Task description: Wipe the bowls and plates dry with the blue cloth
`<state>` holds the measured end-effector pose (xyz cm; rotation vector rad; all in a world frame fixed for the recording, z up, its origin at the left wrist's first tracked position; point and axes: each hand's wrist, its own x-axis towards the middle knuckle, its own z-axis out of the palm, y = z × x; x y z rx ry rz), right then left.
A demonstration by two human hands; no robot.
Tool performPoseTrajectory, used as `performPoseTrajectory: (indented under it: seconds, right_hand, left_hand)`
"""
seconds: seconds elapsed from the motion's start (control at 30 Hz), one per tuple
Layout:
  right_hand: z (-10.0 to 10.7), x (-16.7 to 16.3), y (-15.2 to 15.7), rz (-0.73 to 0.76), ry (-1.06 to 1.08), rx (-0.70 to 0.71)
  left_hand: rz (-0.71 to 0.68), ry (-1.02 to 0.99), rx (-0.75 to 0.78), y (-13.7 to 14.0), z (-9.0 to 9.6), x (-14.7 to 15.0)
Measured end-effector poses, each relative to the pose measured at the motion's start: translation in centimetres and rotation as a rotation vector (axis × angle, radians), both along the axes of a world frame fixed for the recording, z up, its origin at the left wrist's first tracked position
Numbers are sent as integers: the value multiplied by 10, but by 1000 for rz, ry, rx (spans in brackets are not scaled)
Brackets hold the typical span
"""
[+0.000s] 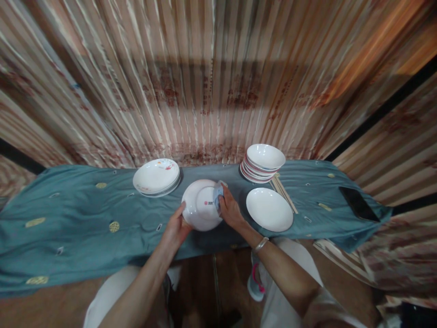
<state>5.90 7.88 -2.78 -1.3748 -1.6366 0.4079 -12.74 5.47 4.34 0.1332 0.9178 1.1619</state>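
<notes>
Left hand [177, 224] clamped on rim of plate [200, 207]; right hand [231, 208] closed on cloth [217, 195], against plate's underside. I see plate over tablecloth [136, 223], near front edge; glossy rim could slip if cloth pushes hard.

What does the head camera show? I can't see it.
The left hand holds a plate, underside showing, while the right hand holds a cloth against it. Stacked plates, bowls, chopsticks and a phone lie on a teal tablecloth.

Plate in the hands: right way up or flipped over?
Flipped: the plate shows its underside, a small printed mark inside its foot ring.
</notes>
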Motion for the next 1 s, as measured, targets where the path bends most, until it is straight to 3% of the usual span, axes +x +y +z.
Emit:
performPoseTrajectory:
  seconds: [0.23,0.43,0.6,0.77,1.0]
  right_hand:
    - [-4,6,-11,26,37,-43]
    - [12,12,-14,31,152,-104]
    - [27,16,-8,-12,270,-123]
    - [37,17,-3,-12,242,-34]
    - [60,8,-6,31,-52,147]
  left_hand:
    - [2,4,8,0,4,2]
    - [6,39,30,-4,12,6]
    - [-61,47,155,-4,2,6]
    - [-65,80,269,-5,-7,6]
    - [-67,81,289,-6,-2,12]
